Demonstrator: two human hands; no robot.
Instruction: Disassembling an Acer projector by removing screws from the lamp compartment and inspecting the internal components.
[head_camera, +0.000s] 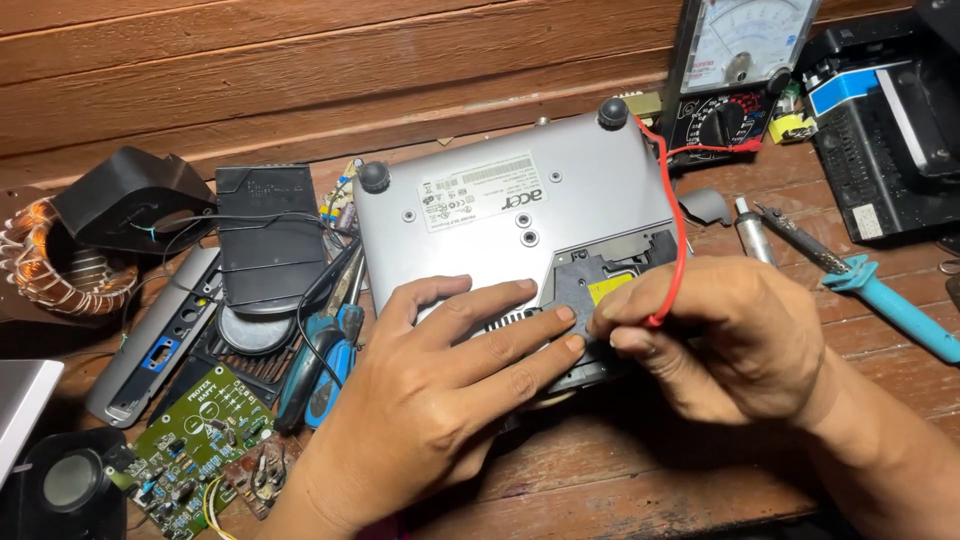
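While the silver device (500, 215) lies underside-up mid-tabletop (640, 480), the left hand (440, 400) presses flat, fingers spread, apparently steadying it; the right hand (715, 335) pinches a red test lead (680, 225) at the opened compartment (600, 285), the lead trailing back to the analog multimeter (735, 75). Blue-handled soldering iron (870, 285) lies aside, right.
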